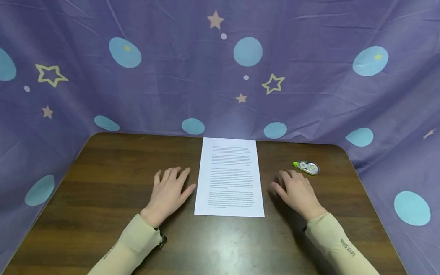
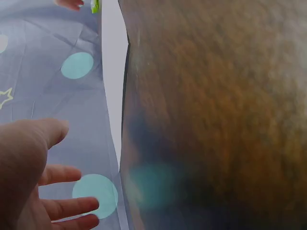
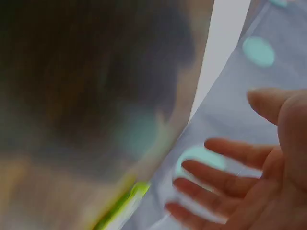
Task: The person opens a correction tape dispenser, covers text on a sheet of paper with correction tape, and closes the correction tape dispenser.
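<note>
My left hand [image 1: 169,195], fingers spread, is just beside a white rectangular sheet of printed paper [image 1: 230,178] lying on the brown wood-grain table [image 1: 228,251]; my right hand [image 1: 297,192], fingers loosely extended, is near a clear, green-tipped, teardrop-shaped correction tape [image 1: 307,167]. Purple patterned fabric [image 1: 171,67] hangs beyond.

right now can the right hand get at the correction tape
Probably yes: the right hand looks empty with fingers relaxed, and the correction tape lies just beyond it, with nothing visible between them.

White paper [image 1: 229,178], starry purple cloth [image 1: 170,88]
</note>
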`<state>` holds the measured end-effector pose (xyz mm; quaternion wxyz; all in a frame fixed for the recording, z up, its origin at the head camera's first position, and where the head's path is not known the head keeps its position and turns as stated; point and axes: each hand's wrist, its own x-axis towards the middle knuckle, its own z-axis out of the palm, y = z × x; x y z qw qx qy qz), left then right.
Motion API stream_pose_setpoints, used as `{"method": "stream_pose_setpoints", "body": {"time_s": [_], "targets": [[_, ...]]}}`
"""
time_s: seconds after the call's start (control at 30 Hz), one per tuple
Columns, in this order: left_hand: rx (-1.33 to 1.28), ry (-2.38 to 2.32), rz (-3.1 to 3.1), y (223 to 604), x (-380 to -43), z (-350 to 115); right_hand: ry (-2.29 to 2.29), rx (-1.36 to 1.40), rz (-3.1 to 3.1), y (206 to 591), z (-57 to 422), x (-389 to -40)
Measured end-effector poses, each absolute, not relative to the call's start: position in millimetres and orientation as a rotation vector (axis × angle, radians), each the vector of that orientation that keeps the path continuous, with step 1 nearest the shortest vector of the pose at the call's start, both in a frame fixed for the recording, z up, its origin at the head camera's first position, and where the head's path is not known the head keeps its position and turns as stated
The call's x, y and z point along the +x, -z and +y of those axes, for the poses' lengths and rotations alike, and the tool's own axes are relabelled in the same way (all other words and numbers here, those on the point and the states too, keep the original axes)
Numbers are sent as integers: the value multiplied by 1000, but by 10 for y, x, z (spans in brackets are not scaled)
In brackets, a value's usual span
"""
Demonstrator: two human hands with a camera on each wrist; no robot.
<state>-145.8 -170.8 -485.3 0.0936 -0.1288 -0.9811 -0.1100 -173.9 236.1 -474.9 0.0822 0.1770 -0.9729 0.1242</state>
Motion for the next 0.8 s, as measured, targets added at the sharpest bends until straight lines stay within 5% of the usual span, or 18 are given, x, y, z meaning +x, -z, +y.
{"method": "stream_pose_setpoints", "body": {"time_s": [0.43,0.8], "targets": [[-398,343,-2908,4797,-1407,-1712,-313,411,-3085,4691,3265,-2363],[-394,343,-2899,4817,-1386,-1743,-397,504,-3232,4838,3469,-2555]]}}
